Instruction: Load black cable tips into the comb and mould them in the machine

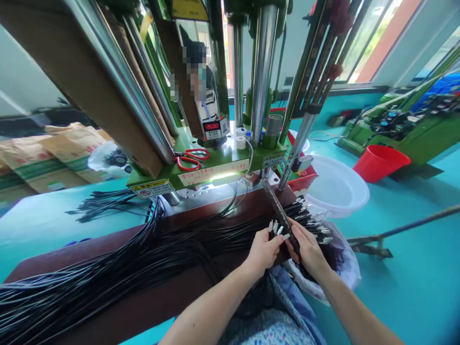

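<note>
Several black cables with silvery metal connectors (275,228) are pinched in my left hand (261,250), above the front edge of the brown bench (143,306). My right hand (308,250) is closed around the near end of a long dark bar (276,203), whose far end reaches the press. Both hands are close together, with the connectors beside the bar. A thick bundle of black cables (158,261) runs leftward along the bench. More cable ends with metal connectors (315,221) lie in a row just past my right hand.
Behind the bench stands a green press (230,160) with steel columns; red-handled scissors (192,159) rest on it. At right are a white basin (359,201), a red bucket (381,164) and a bag-lined container (347,261). Paper sacks (64,153) stand left; another person is behind the press.
</note>
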`<state>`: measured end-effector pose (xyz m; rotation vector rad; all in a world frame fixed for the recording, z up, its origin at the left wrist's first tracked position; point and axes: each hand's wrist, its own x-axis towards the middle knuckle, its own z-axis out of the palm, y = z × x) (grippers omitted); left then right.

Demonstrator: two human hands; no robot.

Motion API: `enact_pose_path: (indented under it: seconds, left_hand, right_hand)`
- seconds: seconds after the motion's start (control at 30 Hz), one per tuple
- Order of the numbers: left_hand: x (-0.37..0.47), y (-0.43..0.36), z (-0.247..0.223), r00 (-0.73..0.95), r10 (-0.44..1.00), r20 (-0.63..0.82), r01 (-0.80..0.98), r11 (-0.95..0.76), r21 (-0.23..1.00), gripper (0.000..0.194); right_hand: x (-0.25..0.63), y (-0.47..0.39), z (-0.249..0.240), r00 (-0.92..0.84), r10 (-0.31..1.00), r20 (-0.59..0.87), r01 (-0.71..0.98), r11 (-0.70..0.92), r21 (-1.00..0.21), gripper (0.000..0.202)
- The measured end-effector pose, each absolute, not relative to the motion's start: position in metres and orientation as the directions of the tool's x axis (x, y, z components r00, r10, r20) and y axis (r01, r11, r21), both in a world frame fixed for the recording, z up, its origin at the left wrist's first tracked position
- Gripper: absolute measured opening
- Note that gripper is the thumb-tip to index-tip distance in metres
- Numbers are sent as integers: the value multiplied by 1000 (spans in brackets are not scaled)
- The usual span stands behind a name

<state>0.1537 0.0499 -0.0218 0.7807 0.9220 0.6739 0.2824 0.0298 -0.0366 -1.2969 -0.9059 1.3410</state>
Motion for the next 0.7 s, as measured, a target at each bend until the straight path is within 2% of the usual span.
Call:
enact_pose_path:
  seconds: [0.2,0.43,0.57,0.7]
  left_hand:
    - [155,51,-20,442,785,-434,-162,546,822,36]
    - [154,50,-27,381,841,-384,-149,466,872,20]
    - [149,52,-26,345,902,-259,-110,313,944,21]
    - [145,57,-23,248,917,-311,-225,367,903,27]
  right_hand:
    - [283,29,-36,93,969,-227,-129,-214,-968,60]
    - [274,24,-32,122,982,-146,94,-158,-983,64]
    - [276,27,-31,113,962,-247,-27,-246,-969,62]
    - [285,29,-31,88,944,-317,-135,-304,-943,59]
